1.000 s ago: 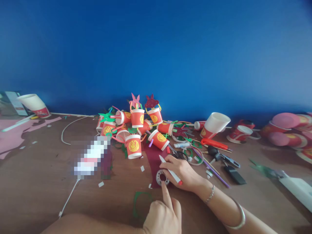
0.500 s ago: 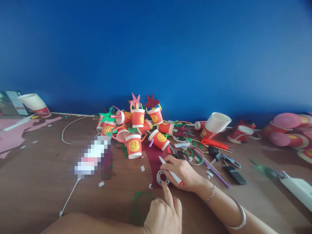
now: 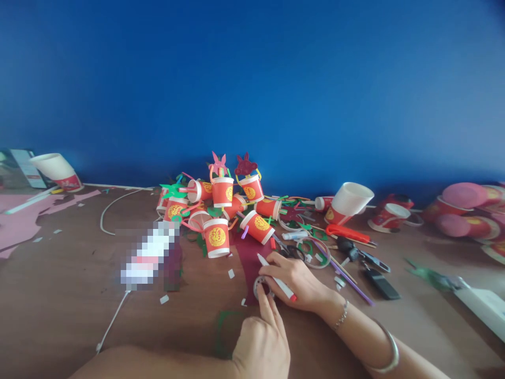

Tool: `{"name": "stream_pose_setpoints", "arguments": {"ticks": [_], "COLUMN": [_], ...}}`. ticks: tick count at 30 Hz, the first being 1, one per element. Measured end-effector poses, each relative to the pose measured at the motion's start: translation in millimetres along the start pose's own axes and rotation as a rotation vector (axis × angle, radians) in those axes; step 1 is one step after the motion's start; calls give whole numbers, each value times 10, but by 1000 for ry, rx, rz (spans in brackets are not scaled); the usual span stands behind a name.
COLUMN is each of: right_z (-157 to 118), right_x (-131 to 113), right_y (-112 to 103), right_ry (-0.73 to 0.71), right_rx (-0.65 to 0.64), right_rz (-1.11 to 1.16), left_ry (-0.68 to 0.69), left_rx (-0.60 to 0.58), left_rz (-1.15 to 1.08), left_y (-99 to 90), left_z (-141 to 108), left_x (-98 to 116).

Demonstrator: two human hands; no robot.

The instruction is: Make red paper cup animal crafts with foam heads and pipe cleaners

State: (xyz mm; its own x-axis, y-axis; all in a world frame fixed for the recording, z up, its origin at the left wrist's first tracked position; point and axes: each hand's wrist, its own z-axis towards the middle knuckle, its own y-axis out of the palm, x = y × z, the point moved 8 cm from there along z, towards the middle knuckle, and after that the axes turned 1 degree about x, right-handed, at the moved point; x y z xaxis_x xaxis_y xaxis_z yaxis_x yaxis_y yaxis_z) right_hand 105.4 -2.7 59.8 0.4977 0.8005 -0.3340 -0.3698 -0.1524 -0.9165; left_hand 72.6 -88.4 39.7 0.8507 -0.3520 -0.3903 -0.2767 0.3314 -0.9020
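Held in my right hand (image 3: 294, 281) is a white marker (image 3: 283, 288) with a red end, its pale tip pointing up and left. Beneath those fingers, a small round ring (image 3: 257, 287) lies on a dark red paper (image 3: 248, 258). My left hand (image 3: 262, 337) comes from below, two fingers stretched out and touching the ring, the others curled. It grips nothing that I can see. Just above stand and lie red paper cups (image 3: 216, 238) with yellow prints. Black-handled scissors (image 3: 295, 252) rest beyond my right hand.
A pixelated bright device (image 3: 148, 258) with a white cable is on the left. Right of my hands are a red tool (image 3: 349, 233), keys (image 3: 347, 247), a black fob (image 3: 381, 283) and straws. A large white cup (image 3: 351, 202) stands near the blue wall.
My left hand has shifted slightly, and a second finger now reaches the ring beside the index finger. My right hand and the marker have stayed put.
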Motion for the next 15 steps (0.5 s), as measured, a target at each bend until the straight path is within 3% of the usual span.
{"name": "stream_pose_setpoints", "arguments": {"ticks": [5,9,12,15], "right_z": [-3,-18,-6,70], "right_x": [31,117,253,321], "right_y": [8,-30,-109,-146], "right_ry": [20,70,239,409], "right_rx": [22,136,245,265], "right_rz": [23,176,348,494], "left_ry": [-8,-28,-12,23], "left_rx": [41,87,137,142], "left_rz": [35,60,92,113], "left_y": [76,123,125,150], "left_z": [6,22,35,43], "left_x": [93,156,204,255]}}
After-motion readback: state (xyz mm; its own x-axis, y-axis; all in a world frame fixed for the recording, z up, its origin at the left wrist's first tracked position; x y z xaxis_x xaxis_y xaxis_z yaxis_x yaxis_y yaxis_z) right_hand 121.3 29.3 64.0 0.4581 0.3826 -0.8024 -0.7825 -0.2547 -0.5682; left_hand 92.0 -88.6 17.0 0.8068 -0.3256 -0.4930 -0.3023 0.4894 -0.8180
